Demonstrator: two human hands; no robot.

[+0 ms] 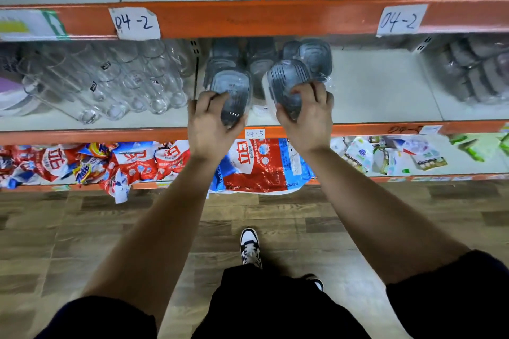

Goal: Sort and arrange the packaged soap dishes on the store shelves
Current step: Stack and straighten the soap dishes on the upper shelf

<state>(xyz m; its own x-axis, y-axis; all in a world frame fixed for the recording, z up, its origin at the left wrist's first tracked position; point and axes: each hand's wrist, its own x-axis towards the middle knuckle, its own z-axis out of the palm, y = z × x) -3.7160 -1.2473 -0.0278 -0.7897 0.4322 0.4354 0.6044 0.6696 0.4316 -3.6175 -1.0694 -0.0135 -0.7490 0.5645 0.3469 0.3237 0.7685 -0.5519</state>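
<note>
Two grey packaged soap dishes are in my hands at the front of the middle shelf. My left hand grips one soap dish by its near end. My right hand grips the other soap dish, fingers curled over its near end. Behind them more grey soap dishes stand in rows: a left row, a middle row and a right pair. A further pile of grey wrapped soap dishes lies at the far right of the same shelf.
Clear glass tumblers lie packed on the shelf's left part, behind an upright divider. Red and blue detergent bags fill the shelf below, with small packets to the right. Orange shelf edges carry paper labels. My shoe stands on the wooden floor.
</note>
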